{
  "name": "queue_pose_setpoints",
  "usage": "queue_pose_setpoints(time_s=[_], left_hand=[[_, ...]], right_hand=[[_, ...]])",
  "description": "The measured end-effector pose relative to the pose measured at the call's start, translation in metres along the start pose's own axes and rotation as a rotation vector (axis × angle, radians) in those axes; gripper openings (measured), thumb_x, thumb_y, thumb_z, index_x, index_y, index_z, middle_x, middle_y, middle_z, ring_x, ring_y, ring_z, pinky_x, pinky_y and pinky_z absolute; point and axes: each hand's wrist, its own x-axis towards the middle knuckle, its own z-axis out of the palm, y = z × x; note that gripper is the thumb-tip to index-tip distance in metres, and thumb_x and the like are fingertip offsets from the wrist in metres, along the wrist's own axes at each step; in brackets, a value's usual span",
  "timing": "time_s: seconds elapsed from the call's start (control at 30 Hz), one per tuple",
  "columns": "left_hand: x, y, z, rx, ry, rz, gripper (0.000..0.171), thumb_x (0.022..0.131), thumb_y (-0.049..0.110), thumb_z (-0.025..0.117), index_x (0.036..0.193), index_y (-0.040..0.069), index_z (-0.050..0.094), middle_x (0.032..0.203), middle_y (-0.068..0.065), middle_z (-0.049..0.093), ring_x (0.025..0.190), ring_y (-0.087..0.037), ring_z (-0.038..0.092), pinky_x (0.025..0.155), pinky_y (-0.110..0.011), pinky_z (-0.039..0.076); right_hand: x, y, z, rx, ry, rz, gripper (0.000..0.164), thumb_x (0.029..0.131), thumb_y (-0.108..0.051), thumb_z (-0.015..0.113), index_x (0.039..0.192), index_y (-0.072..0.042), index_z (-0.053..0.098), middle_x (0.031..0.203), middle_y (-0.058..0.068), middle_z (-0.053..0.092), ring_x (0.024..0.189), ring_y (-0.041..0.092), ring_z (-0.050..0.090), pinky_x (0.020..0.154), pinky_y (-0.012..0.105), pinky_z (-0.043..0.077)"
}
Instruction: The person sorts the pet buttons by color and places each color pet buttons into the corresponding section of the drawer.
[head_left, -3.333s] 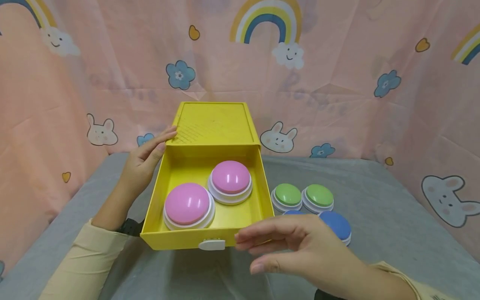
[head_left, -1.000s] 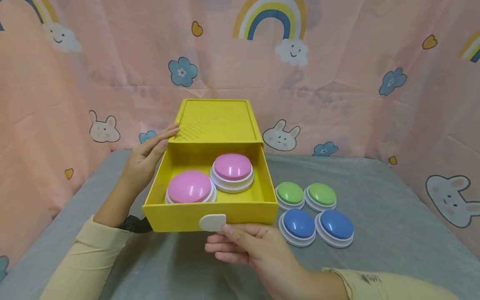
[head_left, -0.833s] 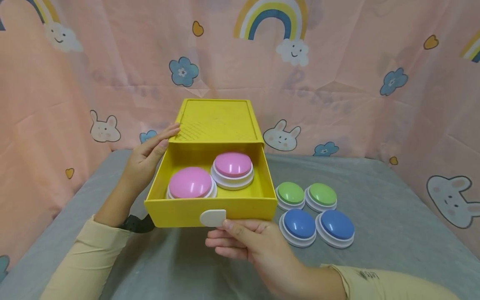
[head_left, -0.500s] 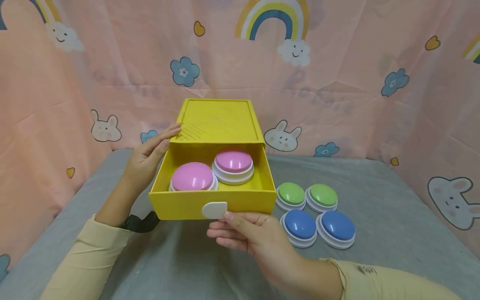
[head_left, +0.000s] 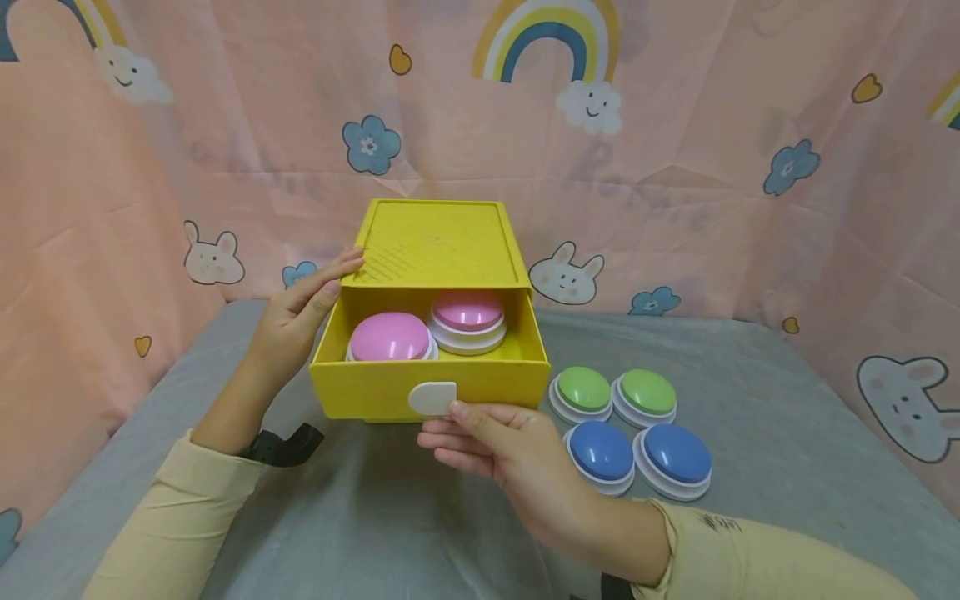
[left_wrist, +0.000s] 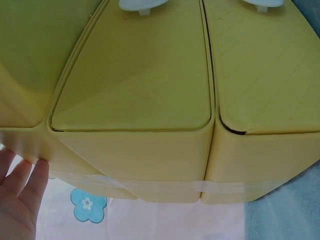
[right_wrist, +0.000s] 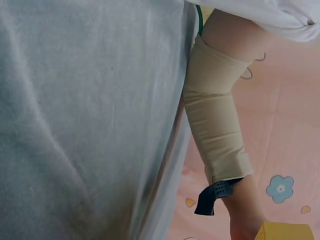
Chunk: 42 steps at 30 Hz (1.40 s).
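A yellow drawer unit (head_left: 438,242) has its top drawer (head_left: 360,390) partly out. Two pink domed push buttons (head_left: 390,337) with white bases sit inside, one farther back on the right. My right hand (head_left: 525,458) pinches the lower right of the white drawer handle (head_left: 432,398), thumb in front and the other fingers extended below. My left hand (head_left: 288,329) rests against the unit's left side, fingertips at its top edge. The left wrist view shows its fingers (left_wrist: 35,185) touching the yellow side wall. The right wrist view does not show the right hand.
Right of the unit, two green buttons (head_left: 584,388) and two blue buttons (head_left: 602,450) stand on the grey cloth (head_left: 780,450). The left wrist view shows lower drawers (left_wrist: 135,80) with white handles. A pink patterned curtain (head_left: 675,208) hangs behind.
My right hand has come from beside the drawer to its handle. The drawer has slid inward, away from me, carrying the pink buttons. My left hand stays against the unit.
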Motion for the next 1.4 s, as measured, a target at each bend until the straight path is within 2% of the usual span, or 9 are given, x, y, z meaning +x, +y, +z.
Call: queue_pose_setpoints(time_s=[0.17,0.43,0.63,0.83,1.07,1.4], left_hand=[[0.000,0.000,0.000,-0.013,-0.001,0.002,0.039,0.108,0.021,0.040,0.142,0.007,0.055,0.156,-0.003,0.045,0.151,-0.017,0.032,0.117,-0.014,0.032],[0.000,0.000,0.000,-0.025,-0.007,0.004,0.039,0.108,0.021,0.039,0.142,0.007,0.055,0.156,-0.002,0.045,0.151,-0.010,0.030,0.118,-0.015,0.031],[0.000,0.000,0.000,-0.028,-0.010,-0.001,0.039,0.109,0.021,0.039,0.142,0.008,0.056,0.156,-0.001,0.045,0.151,-0.011,0.030,0.117,-0.014,0.031],[0.000,0.000,0.000,-0.025,-0.006,-0.005,0.039,0.108,0.022,0.040,0.142,0.009,0.056,0.156,-0.001,0.045,0.151,-0.013,0.030,0.119,-0.016,0.031],[-0.001,-0.001,0.000,-0.041,-0.007,0.000,0.040,0.109,0.022,0.039,0.142,0.007,0.055,0.156,-0.001,0.045,0.150,-0.012,0.032,0.116,-0.012,0.031],[0.000,-0.001,0.000,-0.046,-0.019,0.001,0.040,0.109,0.023,0.039,0.143,0.009,0.054,0.157,0.000,0.044,0.152,-0.014,0.030,0.119,-0.017,0.032]], right_hand=[[0.005,-0.001,-0.001,-0.008,0.005,0.001,0.046,0.098,-0.027,0.063,0.126,0.009,0.063,0.111,0.015,0.075,0.102,0.019,0.074,0.092,0.032,0.058],[0.016,-0.002,-0.002,0.009,0.034,0.000,0.044,0.099,-0.025,0.062,0.125,0.010,0.063,0.108,0.013,0.076,0.100,0.018,0.075,0.091,0.032,0.059],[0.024,-0.004,-0.003,0.022,0.060,-0.002,0.041,0.100,-0.023,0.060,0.125,0.010,0.063,0.105,0.011,0.077,0.097,0.018,0.075,0.090,0.031,0.060],[0.031,-0.004,-0.004,0.033,0.063,-0.027,0.039,0.102,-0.019,0.057,0.125,0.011,0.062,0.103,0.010,0.078,0.096,0.019,0.076,0.091,0.034,0.059],[0.040,-0.006,-0.004,0.011,0.081,-0.054,0.037,0.102,-0.020,0.056,0.125,0.008,0.064,0.106,0.012,0.077,0.094,0.016,0.076,0.090,0.032,0.059],[0.054,-0.008,-0.005,0.011,0.112,-0.061,0.036,0.102,-0.021,0.057,0.123,0.006,0.066,0.108,0.013,0.076,0.097,0.014,0.075,0.092,0.033,0.058]])
